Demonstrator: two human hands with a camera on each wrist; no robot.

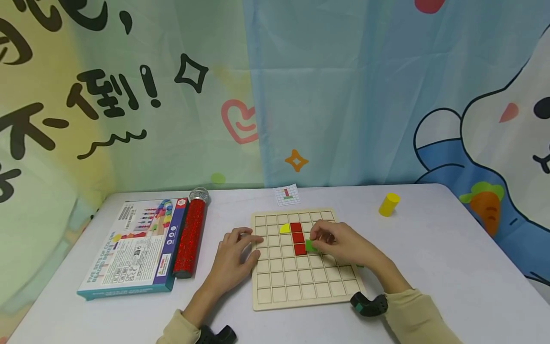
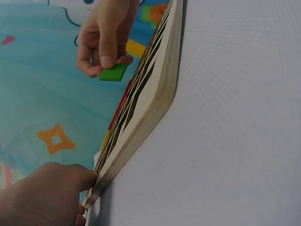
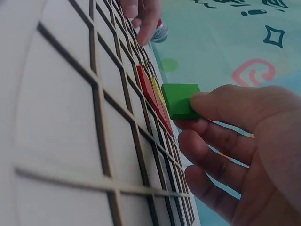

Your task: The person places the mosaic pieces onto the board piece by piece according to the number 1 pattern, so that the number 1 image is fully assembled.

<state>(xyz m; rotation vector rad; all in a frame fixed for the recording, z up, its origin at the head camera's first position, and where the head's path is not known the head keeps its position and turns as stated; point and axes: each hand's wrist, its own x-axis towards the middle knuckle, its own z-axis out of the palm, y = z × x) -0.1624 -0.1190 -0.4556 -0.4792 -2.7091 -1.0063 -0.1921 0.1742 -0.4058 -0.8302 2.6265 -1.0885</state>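
A square wooden grid board [image 1: 283, 292] lies on the table. Three red square tiles [image 1: 298, 238] form a column in its cells, and a yellow piece [image 1: 284, 229] sits left of the topmost one. Between thumb and fingers, my right hand [image 1: 343, 241] pinches a green square tile [image 3: 179, 101] just right of the lowest red tile; the right wrist view has it raised over the grid. My left hand [image 1: 234, 255] rests at the board's left edge, its thumb [image 2: 80, 176] and index finger touching the rim.
Behind the board lies a small pattern card [image 1: 287, 195] with a printed grid. A yellow cylinder [image 1: 388, 204] stands at the back right. To the left are a red microphone [image 1: 191, 239] and a flat printed box [image 1: 133, 248]. A bit of green shows beneath the right wrist.
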